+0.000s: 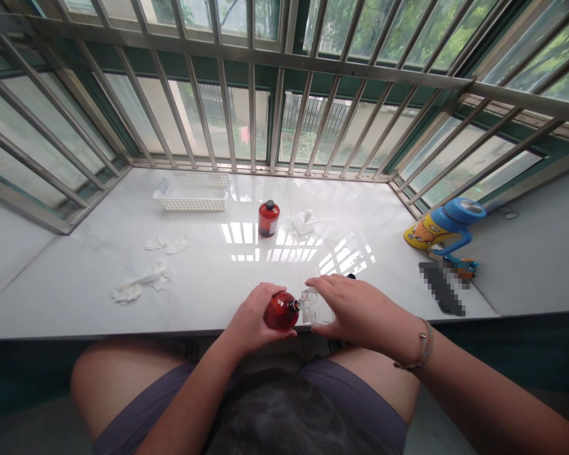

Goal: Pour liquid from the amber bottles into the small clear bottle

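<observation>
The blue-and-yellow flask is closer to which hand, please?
Right: the right hand, holding a clear container, is left of the flask; the left hand, holding a red bottle, is farther left.

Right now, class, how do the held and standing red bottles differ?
Pose: the held bottle is tilted, its neck toward the clear bottle; the standing bottle is upright.
Support: the left hand grips the held bottle; the standing bottle rests on the counter.
Label: the standing bottle shows a pale label; none shows on the held bottle's visible side.
Shared: both are red.
</observation>
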A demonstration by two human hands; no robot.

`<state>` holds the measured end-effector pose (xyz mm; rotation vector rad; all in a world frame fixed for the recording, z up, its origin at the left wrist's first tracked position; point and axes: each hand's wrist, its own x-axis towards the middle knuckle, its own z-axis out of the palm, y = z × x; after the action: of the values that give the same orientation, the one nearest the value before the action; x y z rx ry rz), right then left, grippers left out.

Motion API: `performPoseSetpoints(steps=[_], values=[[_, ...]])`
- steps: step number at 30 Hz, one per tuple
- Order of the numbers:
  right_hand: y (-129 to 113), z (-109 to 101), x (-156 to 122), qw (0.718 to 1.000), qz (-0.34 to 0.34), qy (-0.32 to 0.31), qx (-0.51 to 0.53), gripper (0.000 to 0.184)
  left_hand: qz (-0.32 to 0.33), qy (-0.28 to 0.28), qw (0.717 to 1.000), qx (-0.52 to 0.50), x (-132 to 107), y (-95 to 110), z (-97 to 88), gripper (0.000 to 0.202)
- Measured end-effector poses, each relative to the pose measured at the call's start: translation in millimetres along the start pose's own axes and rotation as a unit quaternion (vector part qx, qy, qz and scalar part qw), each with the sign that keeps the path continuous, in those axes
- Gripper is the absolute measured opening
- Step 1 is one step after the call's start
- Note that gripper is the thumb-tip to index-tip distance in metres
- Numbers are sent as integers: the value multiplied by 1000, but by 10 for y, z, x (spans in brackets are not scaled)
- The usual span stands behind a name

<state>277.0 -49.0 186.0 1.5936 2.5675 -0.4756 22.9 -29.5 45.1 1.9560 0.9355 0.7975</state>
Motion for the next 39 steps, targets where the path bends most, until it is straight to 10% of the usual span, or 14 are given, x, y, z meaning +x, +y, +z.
performPoseSetpoints(steps=[39], values=[[-40, -117, 30, 998, -20, -17, -51, 56, -7, -8, 1000, 0, 17, 5, 0, 81]])
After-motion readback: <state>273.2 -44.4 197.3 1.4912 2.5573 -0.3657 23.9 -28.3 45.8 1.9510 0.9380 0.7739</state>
